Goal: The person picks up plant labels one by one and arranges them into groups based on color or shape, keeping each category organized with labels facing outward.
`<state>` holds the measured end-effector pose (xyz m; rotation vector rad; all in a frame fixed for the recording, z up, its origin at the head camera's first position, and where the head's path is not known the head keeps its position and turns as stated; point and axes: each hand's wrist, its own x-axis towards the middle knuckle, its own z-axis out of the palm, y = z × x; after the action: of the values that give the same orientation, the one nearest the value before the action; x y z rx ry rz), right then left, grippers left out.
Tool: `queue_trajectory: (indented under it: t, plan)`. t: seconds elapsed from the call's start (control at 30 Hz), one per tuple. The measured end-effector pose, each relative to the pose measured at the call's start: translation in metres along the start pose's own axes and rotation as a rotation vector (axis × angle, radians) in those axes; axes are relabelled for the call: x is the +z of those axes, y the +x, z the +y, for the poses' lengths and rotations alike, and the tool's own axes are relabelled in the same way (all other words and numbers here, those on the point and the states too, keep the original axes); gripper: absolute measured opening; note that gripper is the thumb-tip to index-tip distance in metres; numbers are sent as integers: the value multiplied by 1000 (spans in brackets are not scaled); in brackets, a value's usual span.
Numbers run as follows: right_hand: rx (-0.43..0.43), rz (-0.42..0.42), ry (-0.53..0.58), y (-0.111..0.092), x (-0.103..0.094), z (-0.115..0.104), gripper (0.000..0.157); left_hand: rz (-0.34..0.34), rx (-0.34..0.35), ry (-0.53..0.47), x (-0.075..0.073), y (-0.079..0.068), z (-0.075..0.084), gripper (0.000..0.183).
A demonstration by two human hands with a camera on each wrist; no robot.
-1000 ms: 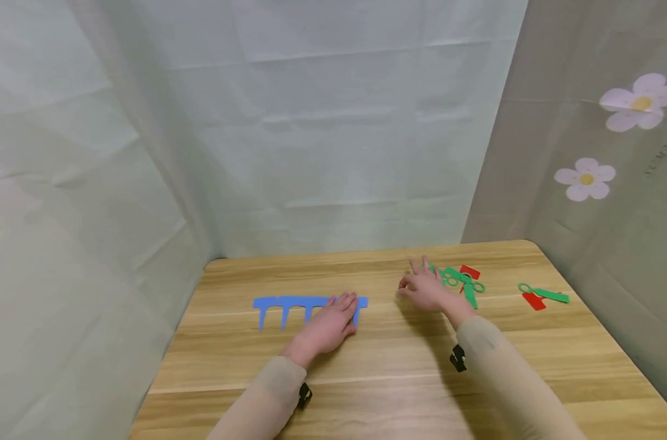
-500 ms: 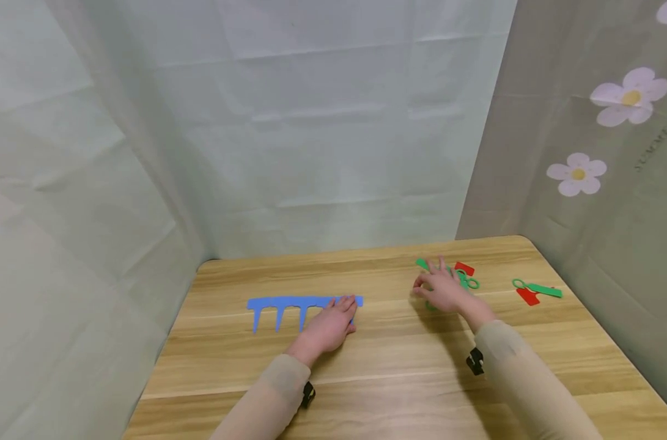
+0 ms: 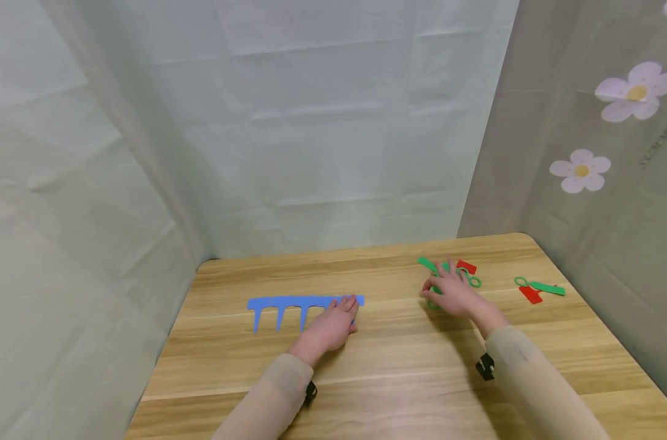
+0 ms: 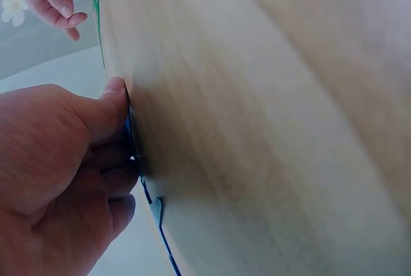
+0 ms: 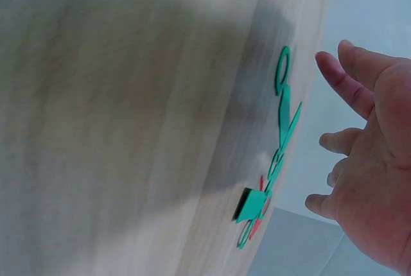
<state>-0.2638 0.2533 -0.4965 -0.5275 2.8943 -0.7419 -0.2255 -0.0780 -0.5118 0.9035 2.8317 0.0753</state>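
Observation:
A row of blue T-shaped plant labels (image 3: 280,302), stakes toward me, lies on the wooden table. My left hand (image 3: 330,324) rests over the right end of this row, covering part of it. Its thumb and fingertips touch down at the blue pieces (image 4: 160,208) in the left wrist view. To the right, my right hand (image 3: 453,293) hovers over a pile of green ring-ended tags (image 3: 427,264), fingers spread and loosely bent. From the right wrist, a gap shows between those fingers and the green tags (image 5: 284,115). The hand hides part of the pile in the head view.
A red tag (image 3: 467,267) pokes out behind the green pile. Farther right, another green ring-ended tag (image 3: 548,288) overlaps a red tag (image 3: 530,294). Pale cloth (image 3: 333,146) hangs behind the table (image 3: 388,379), and a flower-print curtain is at the right.
My right hand has moved rightward over the green tags, uncovering the leftmost one. My left hand stays on the blue labels. The view has shifted slightly.

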Motion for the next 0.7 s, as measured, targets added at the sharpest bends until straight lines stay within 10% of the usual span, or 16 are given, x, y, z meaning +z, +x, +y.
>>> queue_trajectory:
  t: [0.7]
  plan:
    - [-11, 81, 37, -23, -9, 33, 7, -18, -11, -29, 1, 3, -1, 58]
